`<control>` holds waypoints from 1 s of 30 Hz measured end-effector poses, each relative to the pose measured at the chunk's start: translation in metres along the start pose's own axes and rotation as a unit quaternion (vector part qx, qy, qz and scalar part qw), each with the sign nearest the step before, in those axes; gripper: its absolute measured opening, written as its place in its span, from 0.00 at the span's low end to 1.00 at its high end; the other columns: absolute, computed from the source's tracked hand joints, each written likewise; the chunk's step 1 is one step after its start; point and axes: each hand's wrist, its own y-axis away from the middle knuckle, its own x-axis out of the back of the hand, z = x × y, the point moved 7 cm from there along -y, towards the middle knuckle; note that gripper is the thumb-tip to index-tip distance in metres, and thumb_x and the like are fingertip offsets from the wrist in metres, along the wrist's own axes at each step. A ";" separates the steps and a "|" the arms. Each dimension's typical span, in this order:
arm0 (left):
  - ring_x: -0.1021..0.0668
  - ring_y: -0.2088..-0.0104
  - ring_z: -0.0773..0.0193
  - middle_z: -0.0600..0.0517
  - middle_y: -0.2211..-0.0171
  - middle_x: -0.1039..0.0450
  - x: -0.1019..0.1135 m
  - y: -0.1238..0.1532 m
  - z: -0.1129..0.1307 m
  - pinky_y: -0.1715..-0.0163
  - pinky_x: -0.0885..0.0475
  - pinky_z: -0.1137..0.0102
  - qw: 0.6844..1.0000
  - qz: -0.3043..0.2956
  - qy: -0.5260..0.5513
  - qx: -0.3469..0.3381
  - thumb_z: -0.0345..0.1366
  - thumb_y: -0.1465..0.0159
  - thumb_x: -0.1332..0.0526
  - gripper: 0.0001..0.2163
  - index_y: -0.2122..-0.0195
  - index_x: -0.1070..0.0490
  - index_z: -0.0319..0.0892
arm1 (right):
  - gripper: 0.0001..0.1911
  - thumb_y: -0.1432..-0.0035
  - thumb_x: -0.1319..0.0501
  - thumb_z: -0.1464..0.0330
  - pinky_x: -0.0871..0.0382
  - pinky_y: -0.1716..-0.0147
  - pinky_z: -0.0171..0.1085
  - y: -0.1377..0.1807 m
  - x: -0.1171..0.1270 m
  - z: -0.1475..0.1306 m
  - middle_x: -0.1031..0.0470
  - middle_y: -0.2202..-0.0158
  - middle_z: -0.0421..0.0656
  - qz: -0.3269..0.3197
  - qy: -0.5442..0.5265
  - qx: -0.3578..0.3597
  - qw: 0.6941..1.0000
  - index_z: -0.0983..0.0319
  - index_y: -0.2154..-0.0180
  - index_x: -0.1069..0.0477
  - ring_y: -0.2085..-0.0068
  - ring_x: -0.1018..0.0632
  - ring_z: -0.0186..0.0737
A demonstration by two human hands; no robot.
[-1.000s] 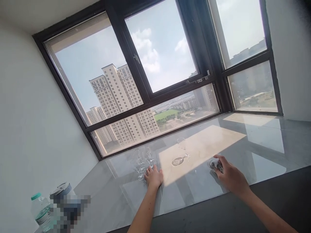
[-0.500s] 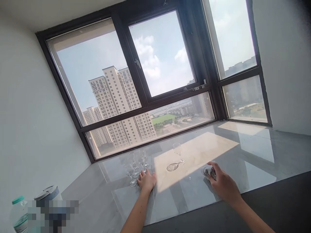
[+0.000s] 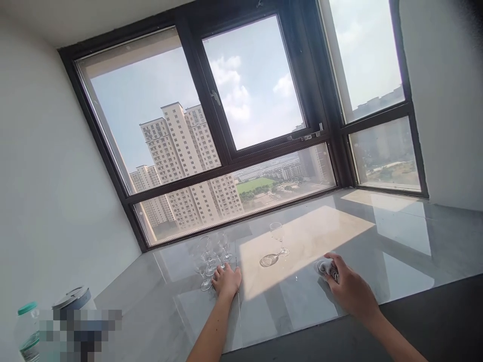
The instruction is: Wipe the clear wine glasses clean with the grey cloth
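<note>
My left hand (image 3: 227, 281) lies flat on the grey marble sill (image 3: 396, 236), fingers stretched out, right beside the feet of a cluster of clear stemmed glasses (image 3: 211, 254). My right hand (image 3: 349, 286) rests on the sill further right, fingers curled round a small crumpled grey-white cloth (image 3: 325, 266). Between the hands, a little further back, a single wine glass (image 3: 278, 237) stands upright in a patch of sunlight and casts a shadow toward me.
A big black-framed window (image 3: 226, 151) runs behind the sill, with a side window at the right. A plastic bottle with a green cap (image 3: 25, 327) and a lidded container (image 3: 73, 299) stand at the lower left. White walls close both sides.
The view has dipped a little, so the sill sits lower in frame. Both hands stay where they were, the left by the glasses, the right on the cloth.
</note>
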 end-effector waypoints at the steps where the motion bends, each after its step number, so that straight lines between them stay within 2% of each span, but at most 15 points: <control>1: 0.42 0.34 0.43 0.36 0.34 0.44 0.001 0.001 0.000 0.37 0.50 0.48 1.000 0.006 0.002 0.000 0.50 0.36 0.51 0.28 0.37 0.39 0.42 | 0.20 0.41 0.49 0.61 0.34 0.76 0.36 0.000 0.000 0.000 0.23 0.57 0.50 -0.001 0.002 0.002 1.000 0.57 0.47 0.38 0.62 0.20 0.50; 5: 0.44 0.34 0.41 0.36 0.34 0.46 0.008 0.012 0.002 0.38 0.50 0.47 1.000 0.029 -0.001 -0.002 0.47 0.38 0.47 0.29 0.37 0.41 0.42 | 0.19 0.40 0.49 0.63 0.35 0.76 0.35 0.000 0.000 -0.001 0.23 0.56 0.50 -0.007 0.009 -0.001 1.000 0.57 0.47 0.38 0.62 0.21 0.48; 7: 0.42 0.35 0.41 0.37 0.35 0.44 0.012 0.021 0.004 0.39 0.47 0.49 0.999 0.043 0.006 -0.007 0.45 0.38 0.46 0.27 0.39 0.39 0.42 | 0.19 0.40 0.49 0.64 0.36 0.75 0.35 0.000 0.000 -0.002 0.23 0.55 0.50 -0.005 0.014 -0.005 1.000 0.57 0.47 0.39 0.61 0.21 0.48; 9: 0.36 0.40 0.44 0.39 0.40 0.38 0.016 0.031 0.014 0.42 0.41 0.52 0.997 0.058 0.036 -0.041 0.41 0.38 0.46 0.23 0.42 0.36 0.43 | 0.19 0.40 0.49 0.65 0.37 0.75 0.35 -0.001 0.001 -0.003 0.24 0.56 0.49 -0.002 0.019 -0.009 1.000 0.57 0.47 0.39 0.62 0.21 0.48; 11: 0.32 0.44 0.49 0.42 0.46 0.33 0.019 0.043 0.038 0.43 0.38 0.56 0.984 0.073 0.083 -0.143 0.37 0.37 0.48 0.17 0.47 0.33 0.44 | 0.19 0.40 0.49 0.66 0.38 0.75 0.35 -0.001 0.001 -0.005 0.23 0.58 0.48 -0.001 0.021 -0.012 1.000 0.57 0.47 0.39 0.64 0.22 0.46; 13: 0.31 0.46 0.53 0.45 0.49 0.31 0.020 0.060 0.074 0.43 0.37 0.61 0.947 0.065 0.128 -0.288 0.34 0.37 0.49 0.15 0.51 0.31 0.45 | 0.18 0.40 0.49 0.68 0.39 0.74 0.35 -0.002 0.002 -0.006 0.24 0.61 0.46 0.002 0.023 -0.014 1.000 0.56 0.48 0.38 0.65 0.23 0.45; 15: 0.32 0.43 0.55 0.46 0.45 0.32 0.015 0.078 0.114 0.41 0.38 0.63 0.901 0.024 0.149 -0.406 0.33 0.38 0.48 0.16 0.50 0.30 0.47 | 0.18 0.40 0.49 0.69 0.38 0.72 0.35 -0.002 0.003 -0.008 0.24 0.61 0.45 0.008 0.024 -0.015 1.000 0.56 0.48 0.38 0.64 0.23 0.44; 16: 0.34 0.41 0.54 0.47 0.42 0.34 0.010 0.084 0.132 0.40 0.40 0.62 0.888 -0.002 0.149 -0.435 0.34 0.38 0.47 0.18 0.48 0.30 0.47 | 0.18 0.41 0.49 0.70 0.38 0.71 0.35 -0.002 0.004 -0.009 0.24 0.61 0.45 0.012 0.024 -0.015 1.000 0.56 0.48 0.38 0.63 0.23 0.44; 18: 0.40 0.36 0.52 0.47 0.35 0.43 -0.001 0.089 0.164 0.37 0.44 0.59 0.888 -0.045 0.139 -0.437 0.37 0.38 0.45 0.22 0.42 0.33 0.48 | 0.19 0.41 0.48 0.71 0.38 0.70 0.35 -0.003 0.005 -0.011 0.24 0.61 0.45 0.016 0.025 -0.014 0.999 0.56 0.48 0.39 0.62 0.23 0.44; 20: 0.44 0.33 0.50 0.48 0.31 0.49 -0.011 0.085 0.189 0.36 0.47 0.56 0.910 -0.079 0.125 -0.388 0.40 0.37 0.46 0.26 0.37 0.38 0.49 | 0.20 0.42 0.48 0.72 0.38 0.69 0.35 -0.003 0.007 -0.013 0.25 0.61 0.44 0.019 0.027 -0.013 0.999 0.56 0.48 0.39 0.62 0.24 0.44; 22: 0.45 0.33 0.50 0.48 0.31 0.49 -0.019 0.081 0.206 0.36 0.49 0.54 0.924 -0.111 0.102 -0.351 0.41 0.37 0.47 0.26 0.36 0.39 0.51 | 0.20 0.43 0.48 0.72 0.37 0.68 0.35 -0.002 0.009 -0.014 0.25 0.60 0.44 0.023 0.028 -0.008 0.999 0.57 0.48 0.39 0.62 0.24 0.44; 24: 0.43 0.34 0.52 0.49 0.34 0.42 -0.022 0.079 0.216 0.36 0.50 0.54 0.925 -0.125 0.078 -0.350 0.41 0.36 0.49 0.23 0.40 0.35 0.52 | 0.20 0.43 0.47 0.73 0.37 0.67 0.35 -0.002 0.011 -0.016 0.25 0.60 0.44 0.028 0.031 -0.002 0.999 0.56 0.48 0.39 0.61 0.23 0.43; 27: 0.37 0.38 0.52 0.51 0.39 0.34 -0.018 0.081 0.210 0.38 0.47 0.54 0.920 -0.112 0.052 -0.373 0.41 0.35 0.52 0.19 0.47 0.29 0.53 | 0.20 0.43 0.47 0.72 0.36 0.67 0.35 -0.001 0.012 -0.016 0.24 0.60 0.44 0.026 0.035 -0.001 0.999 0.56 0.48 0.39 0.62 0.23 0.43; 30: 0.38 0.38 0.51 0.49 0.37 0.36 -0.010 0.087 0.180 0.40 0.44 0.54 0.917 -0.102 0.031 -0.384 0.42 0.35 0.52 0.19 0.45 0.30 0.52 | 0.19 0.42 0.47 0.70 0.37 0.70 0.35 0.000 0.011 -0.015 0.24 0.60 0.45 0.013 0.035 -0.009 0.999 0.57 0.48 0.38 0.64 0.23 0.44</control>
